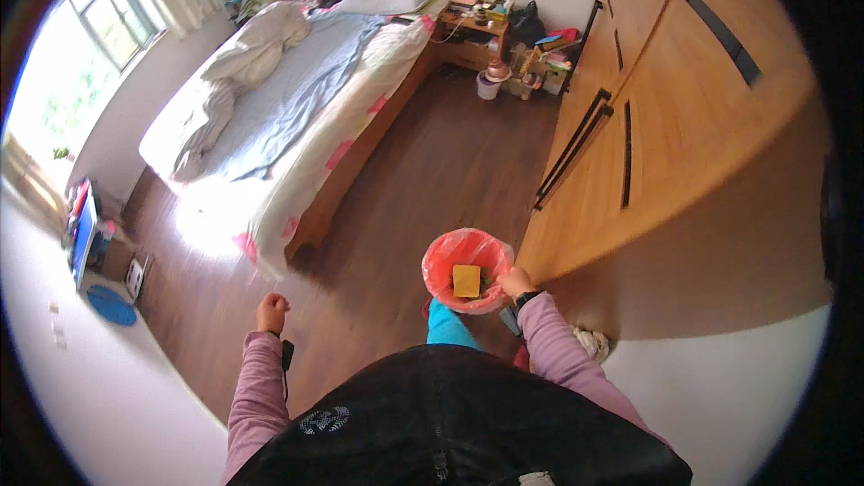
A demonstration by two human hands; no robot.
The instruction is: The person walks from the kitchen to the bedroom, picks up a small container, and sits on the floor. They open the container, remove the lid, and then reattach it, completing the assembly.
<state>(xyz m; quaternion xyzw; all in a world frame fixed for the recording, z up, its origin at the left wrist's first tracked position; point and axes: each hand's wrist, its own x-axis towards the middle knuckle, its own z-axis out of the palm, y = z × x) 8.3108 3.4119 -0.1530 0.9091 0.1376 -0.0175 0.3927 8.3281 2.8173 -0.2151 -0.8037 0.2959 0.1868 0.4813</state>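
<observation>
My right hand (517, 283) grips the right rim of a round trash bin (438, 263) with a reddish-pink plastic liner drawn over its edge. Inside the bin lies a yellow square piece (466, 281), with something dark and greenish beside it. The bin hangs in front of my legs, near the wardrobe's lower edge. My left hand (272, 312) is held out over the floor, away from the bin. Its fingers are curled in, and nothing shows in them. Both wrists carry dark bands, and a small black device (287, 355) sits by the left one.
A wooden bed (355, 157) with rumpled bedding stands ahead on the left. Tall wardrobe doors (666, 99) rise on the right. A cluttered nightstand (472, 27), a small white bucket (487, 87) and boxes fill the far corner. A round blue item (112, 305) stands by the left wall.
</observation>
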